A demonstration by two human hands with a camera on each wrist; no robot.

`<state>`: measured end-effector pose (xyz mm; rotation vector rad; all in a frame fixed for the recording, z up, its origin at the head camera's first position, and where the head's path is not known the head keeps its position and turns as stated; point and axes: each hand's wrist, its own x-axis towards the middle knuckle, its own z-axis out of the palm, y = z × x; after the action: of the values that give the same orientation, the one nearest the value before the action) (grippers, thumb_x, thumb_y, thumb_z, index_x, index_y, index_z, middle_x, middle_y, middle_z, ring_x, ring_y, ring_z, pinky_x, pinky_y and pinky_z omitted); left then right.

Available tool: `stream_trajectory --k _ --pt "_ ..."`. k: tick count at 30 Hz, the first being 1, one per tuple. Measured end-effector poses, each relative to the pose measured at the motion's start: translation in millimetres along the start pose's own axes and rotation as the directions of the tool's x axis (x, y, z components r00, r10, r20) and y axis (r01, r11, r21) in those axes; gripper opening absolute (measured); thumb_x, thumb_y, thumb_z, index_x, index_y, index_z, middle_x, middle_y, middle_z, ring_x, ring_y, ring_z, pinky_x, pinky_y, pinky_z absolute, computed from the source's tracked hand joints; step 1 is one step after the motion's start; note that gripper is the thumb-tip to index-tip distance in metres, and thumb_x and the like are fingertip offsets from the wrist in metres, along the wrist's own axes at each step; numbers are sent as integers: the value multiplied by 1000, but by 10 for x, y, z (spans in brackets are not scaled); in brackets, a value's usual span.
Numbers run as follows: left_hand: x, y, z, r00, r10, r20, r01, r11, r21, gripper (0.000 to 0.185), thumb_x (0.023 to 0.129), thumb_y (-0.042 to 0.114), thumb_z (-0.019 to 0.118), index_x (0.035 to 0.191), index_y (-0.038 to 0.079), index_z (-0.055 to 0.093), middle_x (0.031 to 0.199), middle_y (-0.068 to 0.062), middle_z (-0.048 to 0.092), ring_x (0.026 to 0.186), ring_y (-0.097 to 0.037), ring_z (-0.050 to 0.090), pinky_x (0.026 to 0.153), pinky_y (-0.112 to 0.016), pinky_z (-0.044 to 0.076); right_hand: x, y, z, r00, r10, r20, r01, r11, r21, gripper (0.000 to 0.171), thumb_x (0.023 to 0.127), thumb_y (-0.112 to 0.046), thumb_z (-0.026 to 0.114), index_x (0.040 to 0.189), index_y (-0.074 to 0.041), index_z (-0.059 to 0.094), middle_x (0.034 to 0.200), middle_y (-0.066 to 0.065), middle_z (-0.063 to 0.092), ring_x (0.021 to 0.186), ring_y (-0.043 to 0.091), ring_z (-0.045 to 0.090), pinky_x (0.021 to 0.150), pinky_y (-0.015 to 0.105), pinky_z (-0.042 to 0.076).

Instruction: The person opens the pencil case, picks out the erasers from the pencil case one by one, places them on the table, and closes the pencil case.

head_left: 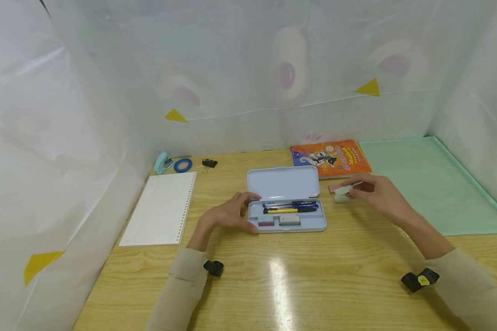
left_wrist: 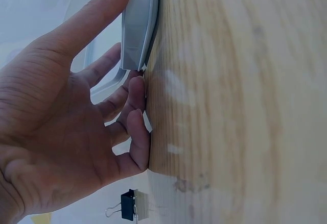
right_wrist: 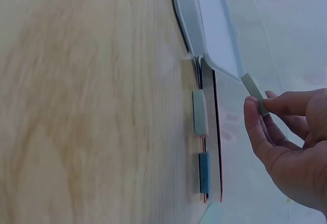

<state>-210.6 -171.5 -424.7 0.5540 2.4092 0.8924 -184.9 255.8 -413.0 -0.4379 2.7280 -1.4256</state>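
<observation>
An open pale blue pencil case [head_left: 283,184] lies on the table with its lid tipped back. Several pens [head_left: 290,207] fill its rear compartment; two erasers, one pink-based [head_left: 266,220] and one whitish [head_left: 289,220], sit in front. My left hand [head_left: 231,213] holds the case's left end, thumb at the front edge and fingers toward the back, as the left wrist view also shows. To the right of the case, my right hand [head_left: 377,195] pinches a small pale green eraser [right_wrist: 254,92] above the table. Below it lie another pale eraser [head_left: 342,199] and a pinkish one [head_left: 334,188].
An orange book [head_left: 348,158] lies behind the right hand, beside a green mat [head_left: 430,184]. On the left are a sheet of punched paper [head_left: 159,209], a light blue stapler [head_left: 162,163], a blue tape ring [head_left: 183,165] and a black binder clip [head_left: 209,163]. Plastic sheeting surrounds the table.
</observation>
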Motion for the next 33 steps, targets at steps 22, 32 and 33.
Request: stream_trajectory --k 22,32,33 --pt "25 -25 16 1000 5 -3 -5 1000 8 91 78 37 93 153 28 42 137 -6 43 114 -24 45 97 -38 42 -60 458 -286 986 152 64 -146 985 -89 29 108 -21 60 127 -1 67 115 19 73 93 13 70 76 30 54" --pt "9 -2 12 1000 0 -8 0 1000 -6 92 78 35 94 153 26 43 132 -6 44 112 -23 45 96 -38 41 -119 499 -349 984 154 86 -145 984 -102 35 109 -26 57 131 1 64 124 22 68 97 5 67 79 30 55" --pt "10 -3 12 1000 1 -9 -1 1000 -5 92 78 35 94 153 26 43 132 -6 44 112 -23 45 96 -38 41 -126 501 -358 984 153 87 -143 984 -102 36 109 -26 56 132 1 63 125 23 67 97 4 67 80 29 55"
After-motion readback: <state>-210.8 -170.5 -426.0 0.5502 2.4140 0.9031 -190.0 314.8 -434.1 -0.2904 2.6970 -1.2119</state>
